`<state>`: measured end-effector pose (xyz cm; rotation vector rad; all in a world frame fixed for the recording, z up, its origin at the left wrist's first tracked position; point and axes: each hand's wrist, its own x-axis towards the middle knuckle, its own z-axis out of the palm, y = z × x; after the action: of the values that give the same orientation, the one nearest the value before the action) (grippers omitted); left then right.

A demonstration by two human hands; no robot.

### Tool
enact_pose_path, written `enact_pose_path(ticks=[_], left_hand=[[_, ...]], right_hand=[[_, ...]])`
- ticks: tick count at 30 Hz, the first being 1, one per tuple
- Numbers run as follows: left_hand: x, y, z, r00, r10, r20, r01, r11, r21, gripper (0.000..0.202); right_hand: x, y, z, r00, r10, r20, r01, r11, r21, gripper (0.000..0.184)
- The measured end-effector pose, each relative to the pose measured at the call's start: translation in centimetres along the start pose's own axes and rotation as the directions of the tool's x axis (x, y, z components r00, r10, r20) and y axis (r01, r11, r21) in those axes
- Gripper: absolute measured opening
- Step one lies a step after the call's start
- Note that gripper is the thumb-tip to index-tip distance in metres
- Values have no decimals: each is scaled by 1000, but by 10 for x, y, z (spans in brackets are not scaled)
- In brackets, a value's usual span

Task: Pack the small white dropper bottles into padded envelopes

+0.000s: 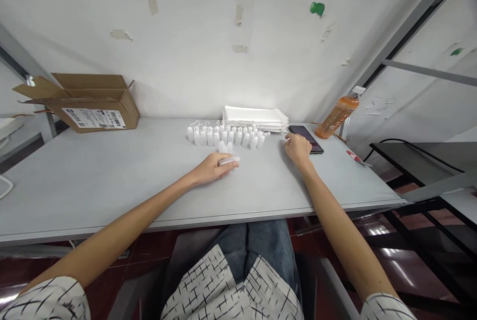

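My left hand (210, 169) rests on the table with its fingers closed around a slim, translucent whitish tube (228, 160) that points to the right. Just beyond those fingers stand a couple of small white bottles (222, 147). Farther back is a cluster of several small white squeeze bottles (217, 138), many with thin tips or looped caps. My right hand (298, 149) is curled beside the dark phone (311, 142), to the right of the cluster. Its fingertips are pressed together, and whatever they hold, if anything, is too small to make out.
Behind the bottles lies a stack of white paper-like sheets (257, 117) against the wall. An open cardboard box (128, 111) stands at the back left of the table (112, 181). An orange drink bottle (338, 115) leans at the back right, near a red-and-white packet (357, 158).
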<state>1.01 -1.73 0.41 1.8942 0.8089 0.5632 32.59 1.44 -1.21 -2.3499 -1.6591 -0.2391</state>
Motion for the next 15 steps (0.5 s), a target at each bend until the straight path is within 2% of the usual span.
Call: enact_pose_path(ticks=[6,10,12,15], left_hand=[[-1,2,1,1000,16,16,-18,997,79,43],[-1,2,1,1000,13,27,-15,995,97,44],[-1,2,1,1000,12,29,-15,995,98,44],[-1,1,0,1000,10,28,-13,994,108,44]], right_hand=[[-2,0,-4,998,48,-44,-42,991,126,38],[-1,2,-2,993,113,25,-114,991,76,37],[-1,2,0,993,106,55,-109,993,56,32],[-2,2,1,995,90,39,-92,995,39,29]])
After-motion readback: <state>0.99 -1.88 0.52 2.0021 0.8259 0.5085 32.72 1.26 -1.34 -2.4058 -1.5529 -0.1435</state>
